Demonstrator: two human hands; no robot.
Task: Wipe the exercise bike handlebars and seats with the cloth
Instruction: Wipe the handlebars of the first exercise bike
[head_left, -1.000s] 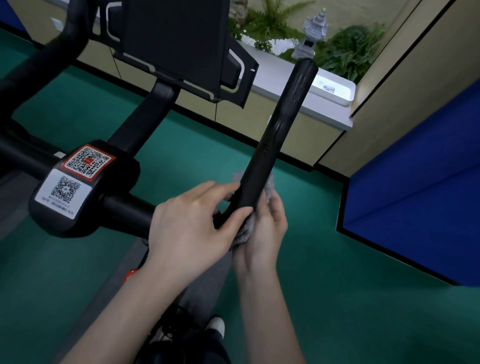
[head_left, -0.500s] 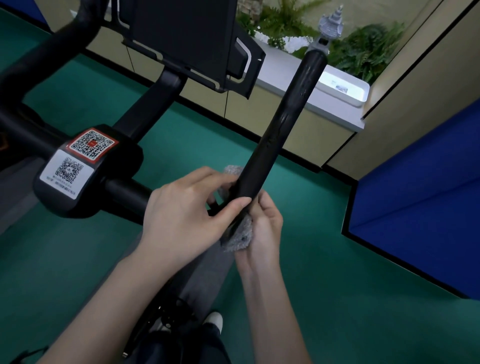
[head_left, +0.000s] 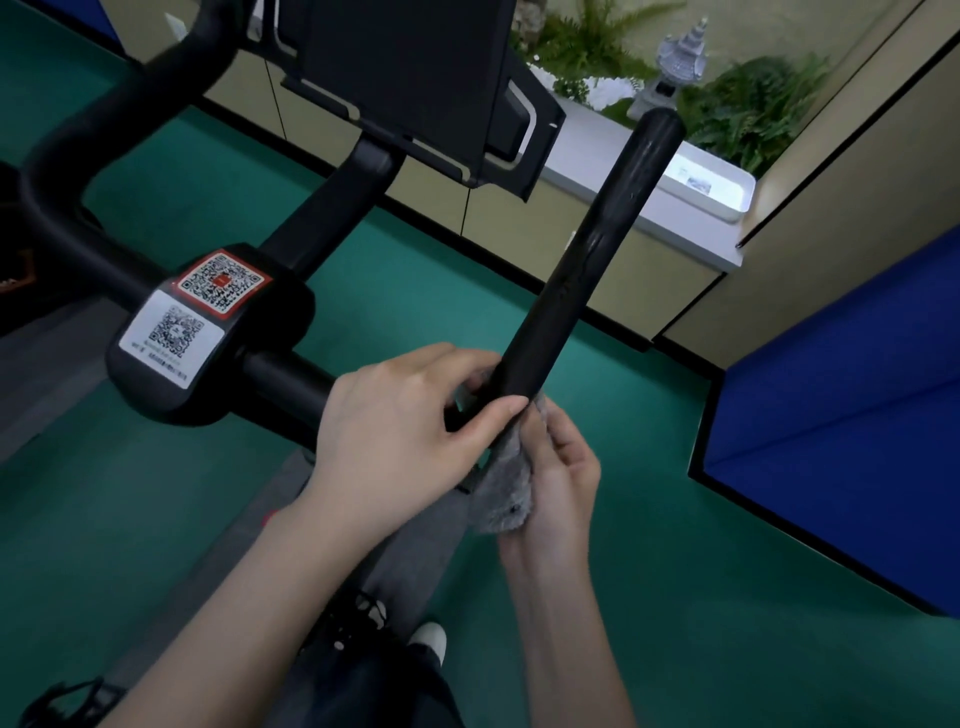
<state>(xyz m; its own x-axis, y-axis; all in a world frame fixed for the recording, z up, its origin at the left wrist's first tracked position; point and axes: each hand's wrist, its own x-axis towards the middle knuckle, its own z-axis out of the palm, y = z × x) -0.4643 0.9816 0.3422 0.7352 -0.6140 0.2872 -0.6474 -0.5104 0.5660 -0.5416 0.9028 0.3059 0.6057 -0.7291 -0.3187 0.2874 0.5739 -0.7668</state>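
Left hand grips the lower end of the handlebar: fingers curl over the far side and the thumb lies across the near side, its tip touching the cloth. Right hand holds the grey fuzzy cloth, fingers curled round it, and presses it against the right underside of the same bar just beside the left thumb. Cloth hangs in a bunch below the bar, in the right palm. Handlebar is a straight black tube that rises away from the hands toward the upper right. Its end cap shows in front of the white ledge. Both forearms enter from the bottom edge; the left crosses in from lower left, and the right runs nearly straight up. Left of the hands, a black centre clamp carries a red-bordered QR sticker and a white QR sticker. A black stem rises from the clamp to a dark screen mount. Floor is green, with a grey strip under the bike. Beige cabinets with a black base line run along the far wall. On the ledge stand a white tray, a small grey pagoda ornament and ferns. A blue panel fills the right side. One shoe toe shows below.
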